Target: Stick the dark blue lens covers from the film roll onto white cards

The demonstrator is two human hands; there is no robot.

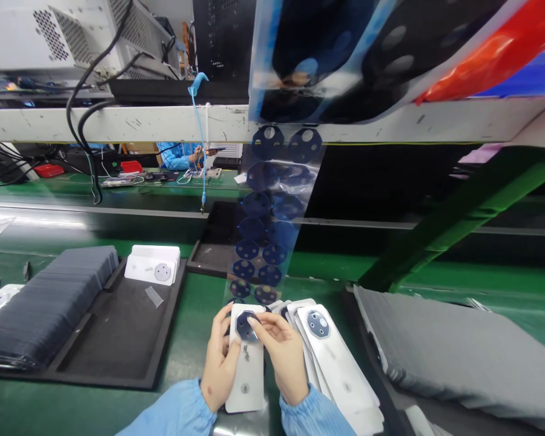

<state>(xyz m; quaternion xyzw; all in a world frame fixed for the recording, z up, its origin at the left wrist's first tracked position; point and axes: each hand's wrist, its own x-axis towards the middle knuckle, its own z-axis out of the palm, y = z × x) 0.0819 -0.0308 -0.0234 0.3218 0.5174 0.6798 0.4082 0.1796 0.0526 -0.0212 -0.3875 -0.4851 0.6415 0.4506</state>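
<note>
A white phone back panel (252,387) with dark printed marks stands nearly upright in front of me. My left hand (220,360) grips it along its left edge, thumb on the face. Over the panel's top lies a dark round camera-lens film (244,326). The thumb and fingers of my right hand (284,348) pinch that film's right edge; whether it is stuck down there I cannot tell. Just right of this hand, several white panels with dark camera circles lie fanned in a stack (343,369). A clear strip (257,248) bearing rows of dark round films hangs behind the panel.
On the left, a black tray (106,339) holds a row of grey sheets (49,303) and a few white panels (152,264). More grey sheets (467,351) fill the right side. A green post (472,206) slants at right; a white beam (154,124) crosses above. Another person's blue sleeve (175,156) shows behind.
</note>
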